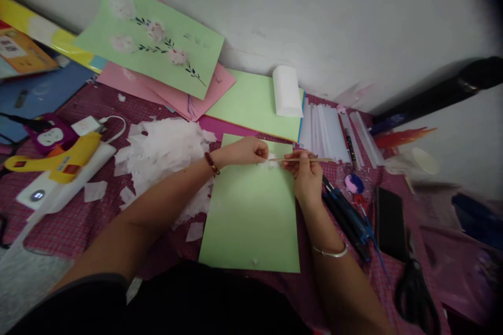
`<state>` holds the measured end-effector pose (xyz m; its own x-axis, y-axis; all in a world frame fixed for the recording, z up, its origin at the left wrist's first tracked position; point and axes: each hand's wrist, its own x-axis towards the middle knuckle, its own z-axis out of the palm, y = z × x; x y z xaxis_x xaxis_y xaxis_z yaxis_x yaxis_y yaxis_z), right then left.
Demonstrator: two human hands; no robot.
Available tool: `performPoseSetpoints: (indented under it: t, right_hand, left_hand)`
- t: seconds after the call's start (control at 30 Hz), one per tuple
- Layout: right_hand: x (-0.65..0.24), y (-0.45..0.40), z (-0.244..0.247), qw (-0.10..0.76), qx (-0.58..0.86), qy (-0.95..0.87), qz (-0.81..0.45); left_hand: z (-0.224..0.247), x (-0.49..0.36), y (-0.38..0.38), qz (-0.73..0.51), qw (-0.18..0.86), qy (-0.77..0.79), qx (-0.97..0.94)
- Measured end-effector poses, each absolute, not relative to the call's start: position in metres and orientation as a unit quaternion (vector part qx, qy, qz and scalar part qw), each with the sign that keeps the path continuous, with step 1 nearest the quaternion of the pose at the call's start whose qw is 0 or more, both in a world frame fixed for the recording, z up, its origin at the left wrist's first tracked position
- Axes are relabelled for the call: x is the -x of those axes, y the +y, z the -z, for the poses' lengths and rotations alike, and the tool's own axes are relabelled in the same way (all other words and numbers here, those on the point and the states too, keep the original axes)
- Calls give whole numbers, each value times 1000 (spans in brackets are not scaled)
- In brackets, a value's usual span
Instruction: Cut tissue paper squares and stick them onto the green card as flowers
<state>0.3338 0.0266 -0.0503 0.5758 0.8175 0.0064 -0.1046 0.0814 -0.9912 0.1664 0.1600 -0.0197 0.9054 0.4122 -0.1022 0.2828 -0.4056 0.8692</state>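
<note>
1. Nearest, I have a pale green sheet point(251, 220) lying flat on the bench point(78, 230).
2. Over its far part, my right hand point(306, 172) is clamped on a thin stick point(325, 159).
3. At the stick's left end is a white tuft point(272, 162), beside my left hand point(253, 151); I cannot tell whether its curled fingers grip anything.
4. Left of the sheet I see heaped white paper pieces point(167, 141).
5. Farther off, a flowered green card point(196, 70) overlaps pink sheets point(222, 86).

Left forearm point(168, 201): ran forward and rightward.
Left grip point(254, 151): was curled, thumb and fingertips drawn together.
Right forearm point(330, 246): slanted forward and leftward.
Right grip point(307, 174): was closed, fingers bent, thumb pressing.
Spacing: both grips were near each other.
</note>
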Motion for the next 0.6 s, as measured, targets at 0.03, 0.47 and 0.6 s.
performPoseSetpoints:
  t: [0.03, 0.47, 0.6]
  right_hand:
    - [-335, 27, 51, 671, 579, -298, -353]
    - [-325, 15, 36, 702, 565, -338, -272]
    - [-314, 8, 37, 585, 606, -493, -218]
  left_hand:
    - [21, -170, 157, -75, 476, 219, -848]
    - [21, -180, 151, -94, 405, 266, -870]
    - [21, -181, 150, -102, 411, 269, -865]
